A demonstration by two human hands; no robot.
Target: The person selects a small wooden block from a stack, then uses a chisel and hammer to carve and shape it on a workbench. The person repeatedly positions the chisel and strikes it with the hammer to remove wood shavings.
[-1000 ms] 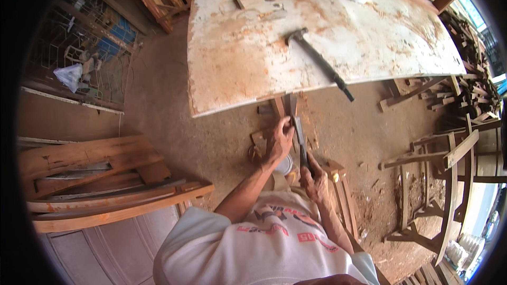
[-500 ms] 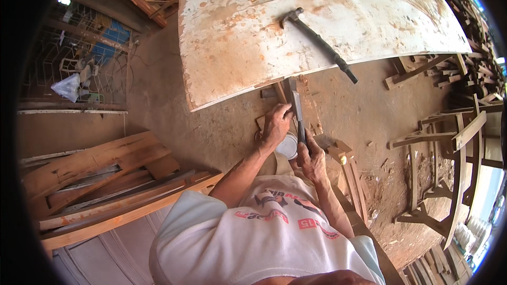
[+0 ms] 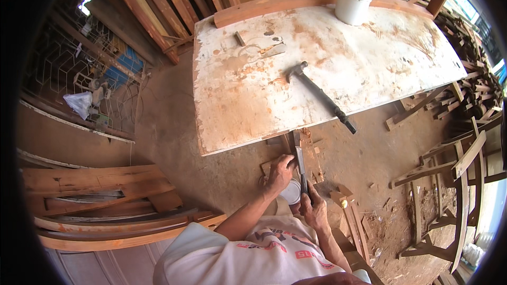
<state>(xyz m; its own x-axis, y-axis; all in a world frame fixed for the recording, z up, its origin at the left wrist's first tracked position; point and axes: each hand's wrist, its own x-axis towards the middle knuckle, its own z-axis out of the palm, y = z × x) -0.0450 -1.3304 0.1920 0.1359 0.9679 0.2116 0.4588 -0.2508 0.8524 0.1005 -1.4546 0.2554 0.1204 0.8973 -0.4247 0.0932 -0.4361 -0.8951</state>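
My right hand (image 3: 315, 208) is wrapped round the dark handle of a chisel (image 3: 301, 161), whose flat metal blade points away from me. Beside the blade is my left hand (image 3: 280, 174), its fingers curled in; what they grip, if anything, is hidden. Just past the blade tip, a narrow dark piece (image 3: 293, 139) sticks out from under the table's near edge. On the worn white tabletop (image 3: 237, 100) lies a claw hammer (image 3: 323, 96), its dark handle jutting over the front edge. A round pale lid or container (image 3: 291, 192) shows below, between my forearms.
A white bucket (image 3: 353, 8) stands at the table's back, by a long curved wooden beam (image 3: 274, 8). Shaped boards (image 3: 100, 184) are stacked at my left. Wooden frames (image 3: 459, 200) and piled offcuts (image 3: 475, 74) occupy the right. Wood scraps litter the floor.
The view has tilted up, so the table and hands sit lower in the picture and the bucket shows whole. Both hands keep nearly the same hold, and the hammer lies as before.
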